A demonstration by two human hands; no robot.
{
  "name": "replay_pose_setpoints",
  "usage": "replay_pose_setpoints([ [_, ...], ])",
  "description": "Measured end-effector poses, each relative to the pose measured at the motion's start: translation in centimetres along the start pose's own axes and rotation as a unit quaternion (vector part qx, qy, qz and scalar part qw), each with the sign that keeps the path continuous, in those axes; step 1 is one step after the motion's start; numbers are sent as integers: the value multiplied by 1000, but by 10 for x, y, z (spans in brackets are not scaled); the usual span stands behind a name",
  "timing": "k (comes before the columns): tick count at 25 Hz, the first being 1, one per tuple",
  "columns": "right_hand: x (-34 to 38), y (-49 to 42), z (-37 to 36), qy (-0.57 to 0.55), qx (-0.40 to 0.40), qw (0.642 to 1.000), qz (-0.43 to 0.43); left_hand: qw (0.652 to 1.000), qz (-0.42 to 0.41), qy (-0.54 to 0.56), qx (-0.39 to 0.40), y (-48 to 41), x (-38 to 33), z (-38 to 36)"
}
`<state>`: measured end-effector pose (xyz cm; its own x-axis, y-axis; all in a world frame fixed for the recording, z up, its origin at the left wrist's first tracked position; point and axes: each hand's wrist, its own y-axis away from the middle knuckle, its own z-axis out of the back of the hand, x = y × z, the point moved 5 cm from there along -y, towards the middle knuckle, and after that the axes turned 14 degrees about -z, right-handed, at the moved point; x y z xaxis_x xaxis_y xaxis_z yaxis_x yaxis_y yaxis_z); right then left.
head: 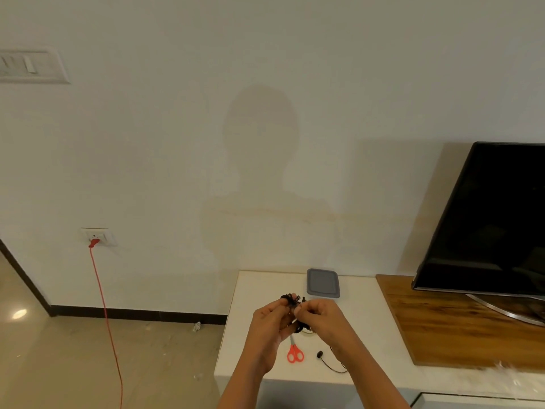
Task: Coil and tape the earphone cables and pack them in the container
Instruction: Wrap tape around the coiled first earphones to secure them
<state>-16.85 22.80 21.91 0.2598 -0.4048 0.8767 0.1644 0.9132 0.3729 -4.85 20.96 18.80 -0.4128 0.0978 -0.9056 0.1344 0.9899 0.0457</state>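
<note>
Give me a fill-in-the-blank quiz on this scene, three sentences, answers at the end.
The left hand and the right hand hold a bundled earphone cable coloured ____.
The orange-red-handled tool lying on the white tabletop is a pair of ____.
The flat rectangular container near the wall has a lid coloured ____.
Missing words: black; scissors; grey.

Left hand (269, 324) and right hand (321, 317): both bare. Forearms (374, 376) bare as well, right down to the lower frame edge. Fingernails too small to judge.
</note>
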Motion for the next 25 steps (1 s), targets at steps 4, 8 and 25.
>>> replay_pose_setpoints([
  [4,-11,-4,-1,-60,82,992,-77,999,28,30,34,-2,3,6],
  [8,-17,-12,-1,-81,114,983,-119,997,40,13,60,-5,5,12],
  [25,-19,-19,11,-13,35,999,-22,999,1,13,44,-7,13,1],
])
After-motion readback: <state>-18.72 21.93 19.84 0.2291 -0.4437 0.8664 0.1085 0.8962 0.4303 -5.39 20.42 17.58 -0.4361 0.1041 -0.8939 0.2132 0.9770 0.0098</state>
